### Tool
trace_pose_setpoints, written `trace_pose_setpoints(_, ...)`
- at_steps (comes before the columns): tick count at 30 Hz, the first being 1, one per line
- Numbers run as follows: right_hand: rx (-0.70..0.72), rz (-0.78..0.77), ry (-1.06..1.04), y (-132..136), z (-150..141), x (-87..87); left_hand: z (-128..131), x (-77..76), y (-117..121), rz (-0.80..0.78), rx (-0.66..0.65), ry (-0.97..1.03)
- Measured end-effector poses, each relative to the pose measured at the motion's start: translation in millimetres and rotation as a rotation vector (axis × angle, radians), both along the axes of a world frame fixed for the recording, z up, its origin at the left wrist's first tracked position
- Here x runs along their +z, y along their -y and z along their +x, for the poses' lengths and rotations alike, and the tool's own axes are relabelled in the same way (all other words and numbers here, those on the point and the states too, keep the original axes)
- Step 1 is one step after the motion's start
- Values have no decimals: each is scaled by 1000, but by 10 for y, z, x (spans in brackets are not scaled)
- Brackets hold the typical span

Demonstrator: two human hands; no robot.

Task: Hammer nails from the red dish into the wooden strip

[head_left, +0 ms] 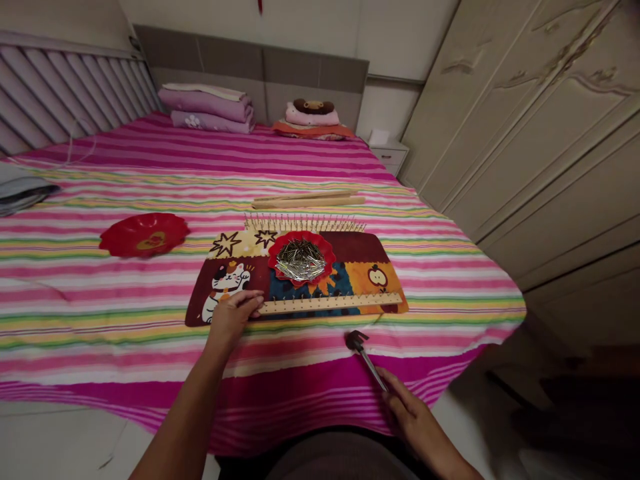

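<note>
Beside a wardrobe [505, 120], a striped bed [100, 333] is closed off at its far edge by a headboard [230, 60], where bedding [210, 112] is stacked. Toward the bed's near edge a mat [355, 247] is laid. Around the middle of the mat's far half a red bowl [329, 253] is placed, heaped with loose nails [300, 261]. Along the mat's near edge a wooden strip [330, 305] is set, more nails being stood along it. Its left end is pinched between the closed fingers of the left hand [234, 317]. A hammer [369, 363] is gripped by the fingers of the right hand [413, 413], its head near the mat's near edge. At the mat's far edge nail-studded strips [300, 225] are lined up, with sticks [320, 203] laid just beyond; off the mat's far left corner a red plate [120, 237] is set apart
</note>
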State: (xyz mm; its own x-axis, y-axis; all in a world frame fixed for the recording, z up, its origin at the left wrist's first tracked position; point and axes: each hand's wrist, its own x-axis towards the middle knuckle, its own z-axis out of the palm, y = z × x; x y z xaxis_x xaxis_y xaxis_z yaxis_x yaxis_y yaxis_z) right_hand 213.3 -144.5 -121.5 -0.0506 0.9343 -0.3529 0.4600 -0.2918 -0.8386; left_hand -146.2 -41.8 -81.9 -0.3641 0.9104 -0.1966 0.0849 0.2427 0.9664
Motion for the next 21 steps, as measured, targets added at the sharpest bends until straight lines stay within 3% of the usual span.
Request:
trace_pose_setpoints(7,34,-29,-29,-8,6,-2,33,35,34,23,14,-23)
trace_pose_setpoints(13,38,-46,-46,-4,-23,26,67,42,40,25,-27,-185)
trace_pose_setpoints(16,61,-65,-55,28,-81,150,73,35,56,23,-50,-293)
trace_pose_setpoints(21,142,-71,-122,25,-311,499,73,31,81,49,-50,-487)
